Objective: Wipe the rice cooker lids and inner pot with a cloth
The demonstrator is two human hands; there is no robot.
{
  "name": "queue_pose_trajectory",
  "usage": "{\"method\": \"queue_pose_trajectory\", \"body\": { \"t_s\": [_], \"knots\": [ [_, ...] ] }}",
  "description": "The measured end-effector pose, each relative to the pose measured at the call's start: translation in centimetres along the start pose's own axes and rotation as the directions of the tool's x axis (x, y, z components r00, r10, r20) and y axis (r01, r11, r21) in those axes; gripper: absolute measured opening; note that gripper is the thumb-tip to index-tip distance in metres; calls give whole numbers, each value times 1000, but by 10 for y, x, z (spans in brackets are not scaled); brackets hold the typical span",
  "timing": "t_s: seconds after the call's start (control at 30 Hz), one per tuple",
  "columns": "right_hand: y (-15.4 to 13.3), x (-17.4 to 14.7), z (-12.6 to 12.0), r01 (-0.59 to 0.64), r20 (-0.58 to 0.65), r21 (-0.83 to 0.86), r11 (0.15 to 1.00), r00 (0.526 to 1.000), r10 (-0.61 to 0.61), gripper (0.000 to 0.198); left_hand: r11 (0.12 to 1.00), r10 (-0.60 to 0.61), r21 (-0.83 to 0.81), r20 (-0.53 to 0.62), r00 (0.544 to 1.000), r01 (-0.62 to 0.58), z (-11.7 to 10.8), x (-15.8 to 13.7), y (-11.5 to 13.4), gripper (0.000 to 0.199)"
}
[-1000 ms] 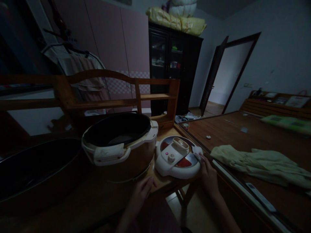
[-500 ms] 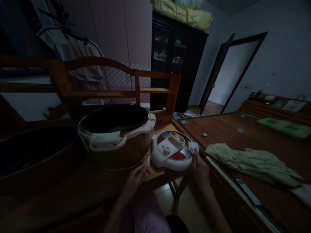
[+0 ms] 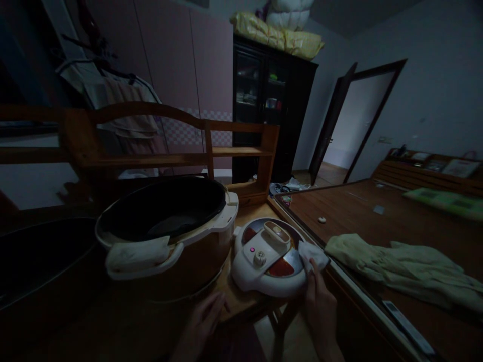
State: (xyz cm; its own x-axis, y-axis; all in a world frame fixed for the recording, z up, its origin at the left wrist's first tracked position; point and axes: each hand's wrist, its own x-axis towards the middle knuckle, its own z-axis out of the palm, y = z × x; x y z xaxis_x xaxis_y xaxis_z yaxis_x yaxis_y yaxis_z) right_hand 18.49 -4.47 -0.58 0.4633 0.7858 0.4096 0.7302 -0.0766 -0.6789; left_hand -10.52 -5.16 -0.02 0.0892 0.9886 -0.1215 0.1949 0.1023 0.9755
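Observation:
A white pressure cooker lid (image 3: 247, 274) with a brown-and-silver top, a handle and a round valve lies on the wooden table. My right hand (image 3: 320, 301) pinches a white cloth (image 3: 312, 255) against the lid's right rim. My left hand (image 3: 206, 319) rests at the table's front edge, in front of the cooker, its fingers stretched out and apparently holding nothing. Left of the lid stands the big cooker body (image 3: 199, 261), uncovered, with a dark inner pot. Another white cloth (image 3: 138, 254) is draped over its front handle.
A large dark pot (image 3: 45, 266) stands at the far left. A wooden shelf frame (image 3: 181, 161) rises behind the cooker. To the right, a low brown wooden surface (image 3: 362, 221) bears a pale green garment (image 3: 392, 261) and a remote-like strip (image 3: 407, 327).
My right hand has slid the cloth outward and a little nearer along the lid's right rim. The view has tilted up slightly. My left hand stays near the table edge.

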Motion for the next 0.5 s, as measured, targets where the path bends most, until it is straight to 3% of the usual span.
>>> {"method": "queue_pose_trajectory", "body": {
  "t_s": [0.13, 0.33, 0.5],
  "knots": [
    [-11, -32, -1, 46, -24, 88, 995, 999, -44, 53, 1000, -30, -3, -89, 996, 30, 0, -1, 5, 56],
    [-34, -66, 3, -79, -80, 175, 981, 992, 94, 54, 998, -15, 60, -103, 995, 21, 2, -2, 19, 55],
    [-34, -74, -7, -103, -20, 291, 951, 993, 114, 57, 996, 44, 84, -225, 973, -26, 4, 3, 11, 51]
  ]
}}
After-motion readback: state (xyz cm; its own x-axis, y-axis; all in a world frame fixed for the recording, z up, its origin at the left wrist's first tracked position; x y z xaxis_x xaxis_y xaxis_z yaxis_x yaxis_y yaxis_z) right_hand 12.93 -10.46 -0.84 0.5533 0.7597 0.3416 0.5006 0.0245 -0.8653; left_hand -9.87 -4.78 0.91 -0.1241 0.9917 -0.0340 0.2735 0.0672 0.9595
